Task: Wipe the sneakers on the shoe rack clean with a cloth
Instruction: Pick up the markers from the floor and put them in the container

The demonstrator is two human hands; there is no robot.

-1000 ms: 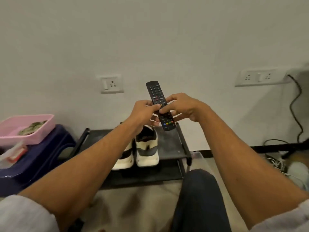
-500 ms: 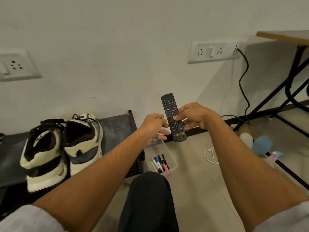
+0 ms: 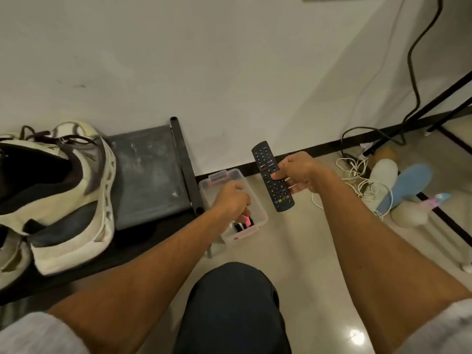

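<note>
We look down at a long, flat black remote (image 3: 272, 176) with rows of small buttons, gripped around its middle in the right hand (image 3: 297, 173) and held above a glossy pale floor (image 3: 301, 254). The left hand (image 3: 231, 200) reaches into a clear plastic box (image 3: 231, 180) with red clips; its fingers curl downward among markers (image 3: 244, 223), though we cannot tell whether they grip anything. The cream-and-black sneakers (image 3: 63, 195), mesh with chunky ridged soles, sit on the dusty dark shoe rack (image 3: 150, 169) at left, against a white wall (image 3: 204, 60). Tangled white cords (image 3: 357, 175), a black cable (image 3: 415, 72), black metal table legs (image 3: 444, 98) and a blue insole (image 3: 406, 186) crowd the right side. A dark-trousered knee (image 3: 235, 302) fills the foreground.
</note>
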